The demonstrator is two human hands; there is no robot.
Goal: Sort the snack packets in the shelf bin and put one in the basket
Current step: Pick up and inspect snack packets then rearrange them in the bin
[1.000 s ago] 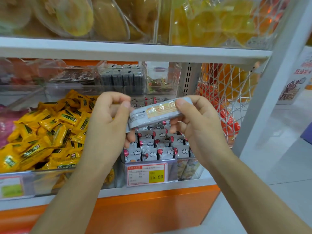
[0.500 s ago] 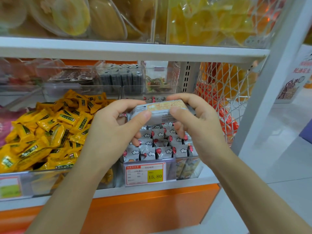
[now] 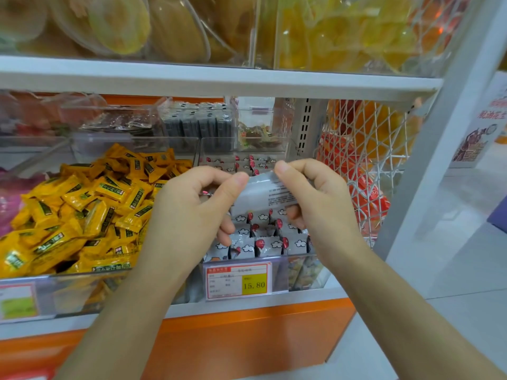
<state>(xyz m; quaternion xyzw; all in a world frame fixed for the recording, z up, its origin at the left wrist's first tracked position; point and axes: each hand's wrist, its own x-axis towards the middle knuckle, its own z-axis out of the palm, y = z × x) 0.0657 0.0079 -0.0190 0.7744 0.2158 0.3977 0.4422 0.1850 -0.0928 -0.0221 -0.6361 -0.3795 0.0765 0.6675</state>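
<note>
Packet (image 3: pixel 264 193) flipped over, pinched between left hand (image 3: pixel 189 215), right hand (image 3: pixel 322 204)

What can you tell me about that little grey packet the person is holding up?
The packet is a small, pale grey wrapper that looks like glossy plastic film, with lines of tiny dark print facing the camera. Slightly crumpled, it is held roughly level in the air. The left hand pinches its left end, the right hand its right end. Below it is the clear bin of cloud-printed packets.
</note>
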